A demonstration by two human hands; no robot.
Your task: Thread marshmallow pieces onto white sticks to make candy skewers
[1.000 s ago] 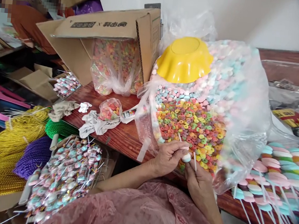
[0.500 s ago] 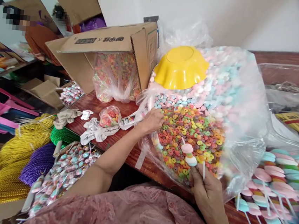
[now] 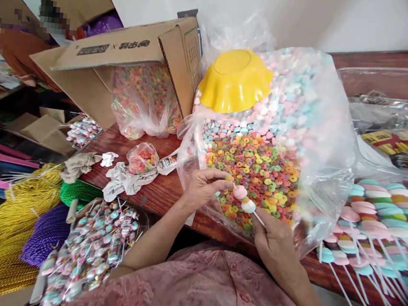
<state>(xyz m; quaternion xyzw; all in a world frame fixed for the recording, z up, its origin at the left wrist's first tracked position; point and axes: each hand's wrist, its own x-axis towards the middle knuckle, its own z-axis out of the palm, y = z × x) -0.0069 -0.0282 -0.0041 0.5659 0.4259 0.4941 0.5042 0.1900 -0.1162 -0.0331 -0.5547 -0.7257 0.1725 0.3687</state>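
Note:
My right hand [image 3: 275, 239] is closed round a thin white stick [image 3: 259, 219] that carries a pink disc and a white-blue disc [image 3: 244, 199] of candy. My left hand [image 3: 204, 185] pinches a small orange candy ring [image 3: 229, 178] right at the stick's tip. Both hands work over the mouth of a large clear plastic bag [image 3: 330, 150] filled with coloured candy rings [image 3: 256, 167] and pastel candy discs. An upturned yellow bowl [image 3: 234, 79] rests on the candy at the back of the bag.
Finished candy sticks [image 3: 374, 222] lie in a row on the wooden table [image 3: 164, 187] at right. A tray of wrapped candy sticks [image 3: 90, 248] sits at lower left beside gold, purple and green cord bundles [image 3: 21, 212]. A cardboard box [image 3: 125, 68] holds another candy bag. People sit at far left.
My left hand drew back from the ring candy in the bag and now brings an orange ring to the stick's tip. The stick tilted left and the view shifted slightly.

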